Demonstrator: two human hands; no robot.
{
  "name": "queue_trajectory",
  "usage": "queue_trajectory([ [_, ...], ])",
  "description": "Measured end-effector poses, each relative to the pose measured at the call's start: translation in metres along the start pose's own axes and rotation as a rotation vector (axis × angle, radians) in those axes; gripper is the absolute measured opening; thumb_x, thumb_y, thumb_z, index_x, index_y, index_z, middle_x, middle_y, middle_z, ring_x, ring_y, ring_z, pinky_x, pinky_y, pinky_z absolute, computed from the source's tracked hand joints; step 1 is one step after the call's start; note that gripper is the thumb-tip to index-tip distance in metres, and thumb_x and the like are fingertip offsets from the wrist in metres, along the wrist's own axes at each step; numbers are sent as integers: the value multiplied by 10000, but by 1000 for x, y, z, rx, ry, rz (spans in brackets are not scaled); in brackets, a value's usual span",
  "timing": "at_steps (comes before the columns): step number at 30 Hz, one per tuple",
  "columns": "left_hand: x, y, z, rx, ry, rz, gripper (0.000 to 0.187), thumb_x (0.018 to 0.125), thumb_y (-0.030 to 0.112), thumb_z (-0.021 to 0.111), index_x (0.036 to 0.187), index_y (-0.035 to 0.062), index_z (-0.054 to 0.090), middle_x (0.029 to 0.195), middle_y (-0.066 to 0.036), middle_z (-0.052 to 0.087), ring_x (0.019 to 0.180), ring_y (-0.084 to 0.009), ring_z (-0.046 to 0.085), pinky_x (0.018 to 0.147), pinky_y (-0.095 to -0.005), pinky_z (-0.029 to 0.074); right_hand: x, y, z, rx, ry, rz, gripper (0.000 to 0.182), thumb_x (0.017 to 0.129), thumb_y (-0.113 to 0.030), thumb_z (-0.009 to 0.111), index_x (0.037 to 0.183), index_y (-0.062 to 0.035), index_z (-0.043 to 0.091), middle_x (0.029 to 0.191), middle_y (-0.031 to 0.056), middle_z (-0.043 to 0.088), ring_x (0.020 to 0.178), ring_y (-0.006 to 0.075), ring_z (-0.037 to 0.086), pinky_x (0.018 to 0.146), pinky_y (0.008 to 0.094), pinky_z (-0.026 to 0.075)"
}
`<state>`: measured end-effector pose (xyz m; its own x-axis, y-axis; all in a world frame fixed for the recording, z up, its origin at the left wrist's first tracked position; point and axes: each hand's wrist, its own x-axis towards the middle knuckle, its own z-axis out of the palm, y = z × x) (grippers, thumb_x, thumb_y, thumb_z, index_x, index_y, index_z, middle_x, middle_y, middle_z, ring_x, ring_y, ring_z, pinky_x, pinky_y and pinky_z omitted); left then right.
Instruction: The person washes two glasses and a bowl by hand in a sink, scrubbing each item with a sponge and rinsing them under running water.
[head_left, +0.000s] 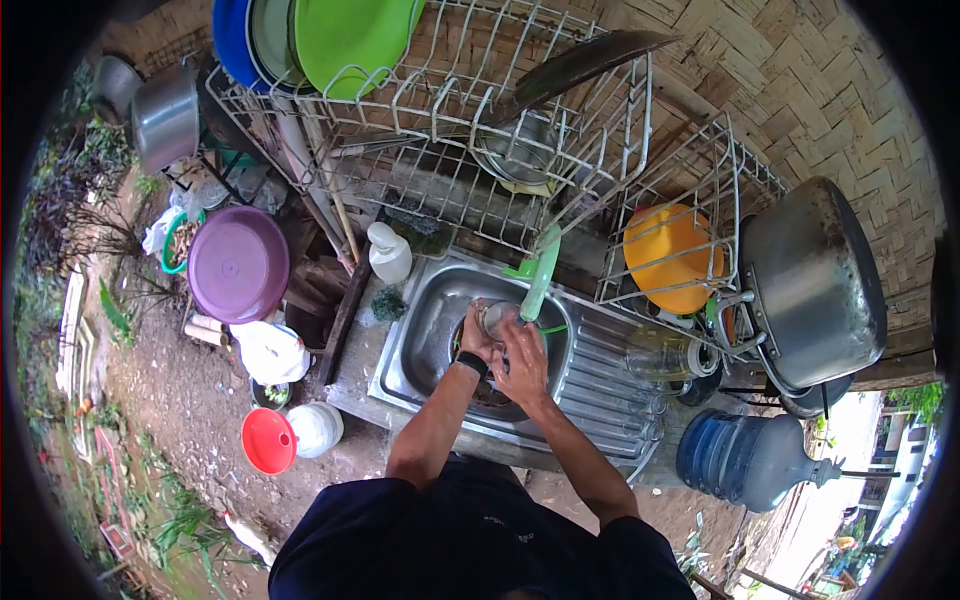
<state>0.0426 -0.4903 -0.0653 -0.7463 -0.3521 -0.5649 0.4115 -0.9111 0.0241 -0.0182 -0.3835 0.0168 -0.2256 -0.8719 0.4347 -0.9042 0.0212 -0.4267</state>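
Both of my hands are over the stainless steel sink (420,300). My left hand (474,338), with a dark band at the wrist, is curled around a small clear glass (495,318). My right hand (523,365) lies against the glass from the other side, its fingers bent over it. Just above them is the light green faucet (542,272). Beneath my hands, a dark round vessel lies in the basin, mostly hidden, so its contents cannot be made out.
The ribbed drainboard (610,365) holds a large glass jar (665,358). A white bottle (389,252) stands behind the sink's left corner. Above hangs a wire dish rack (440,130). A large pot (815,285) and a blue water jug (745,460) are right; a purple basin (238,265) is left.
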Motion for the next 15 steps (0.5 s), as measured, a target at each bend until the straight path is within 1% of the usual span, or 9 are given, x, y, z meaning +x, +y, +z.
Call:
queue_trajectory([
  [2, 2, -5, -1, -4, -64, 40, 476, 838, 539, 549, 1066, 121, 556, 907, -111, 628, 834, -279, 612, 786, -433, 512, 4, 5, 4, 56, -144, -59, 591, 685, -122, 648, 1244, 1, 504, 1127, 193, 551, 1027, 378, 544, 866, 440, 464],
  [3, 2, -8, 3, -4, -96, 57, 476, 834, 541, 555, 1062, 122, 556, 884, -113, 629, 812, -277, 615, 772, -426, 516, 8, 8, 7, 94, -258, 55, 572, 682, -121, 633, 1228, 7, 516, 1103, 197, 568, 999, 382, 557, 846, 441, 471],
  [4, -1, -13, 4, 23, -120, 16, 440, 867, 518, 541, 1069, 128, 561, 841, -117, 628, 771, -273, 618, 744, -419, 517, 16, 12, 12, 132, -371, 169, 555, 679, -119, 618, 1211, 12, 527, 1080, 201, 586, 972, 385, 569, 826, 443, 478],
  [5, 11, -16, -7, 36, -109, 43, 427, 879, 509, 529, 1073, 131, 564, 875, -105, 629, 798, -268, 615, 765, -412, 511, 23, 16, 16, 170, -483, 283, 539, 677, -117, 603, 1195, 18, 539, 1057, 204, 603, 945, 389, 582, 806, 445, 485],
  [7, 46, -24, -45, 60, -84, 93, 403, 902, 492, 504, 1081, 137, 569, 943, -82, 630, 853, -259, 610, 806, -400, 499, 20, 39, 46, 728, -405, 693, 520, 682, -130, 596, 1175, 32, 550, 1114, 222, 584, 991, 386, 576, 846, 421, 474],
  [8, 41, -23, -41, 47, -71, 136, 395, 910, 485, 496, 1080, 136, 567, 921, -89, 629, 837, -261, 611, 795, -406, 503, 17, 45, 58, 1011, -346, 895, 512, 685, -136, 593, 1165, 40, 556, 1142, 231, 574, 1015, 385, 574, 865, 409, 468],
  [11, 18, -21, -3, 1, -42, 262, 372, 935, 467, 470, 1075, 134, 559, 857, -111, 626, 790, -268, 617, 761, -424, 515, 17, 36, 64, 298, -203, 528, 446, 707, -178, 580, 1096, 40, 598, 954, 232, 641, 862, 393, 623, 811, 419, 487],
  [12, 20, -16, -13, 96, -103, 258, 347, 936, 415, 471, 1116, 134, 565, 971, -65, 640, 880, -241, 620, 816, -401, 510, 23, 19, 39, 155, -234, 372, 290, 761, -189, 595, 943, 31, 648, 743, 200, 649, 728, 367, 638, 728, 420, 504],
  [15, 24, 14, -14, 112, -14, -228, 344, 939, 395, 453, 1060, 103, 586, 969, -90, 641, 901, -248, 622, 825, -398, 514, 19, 35, 26, -106, -311, -105, 229, 816, -268, 590, 862, -49, 637, 695, 155, 641, 642, 319, 629, 645, 378, 504],
])
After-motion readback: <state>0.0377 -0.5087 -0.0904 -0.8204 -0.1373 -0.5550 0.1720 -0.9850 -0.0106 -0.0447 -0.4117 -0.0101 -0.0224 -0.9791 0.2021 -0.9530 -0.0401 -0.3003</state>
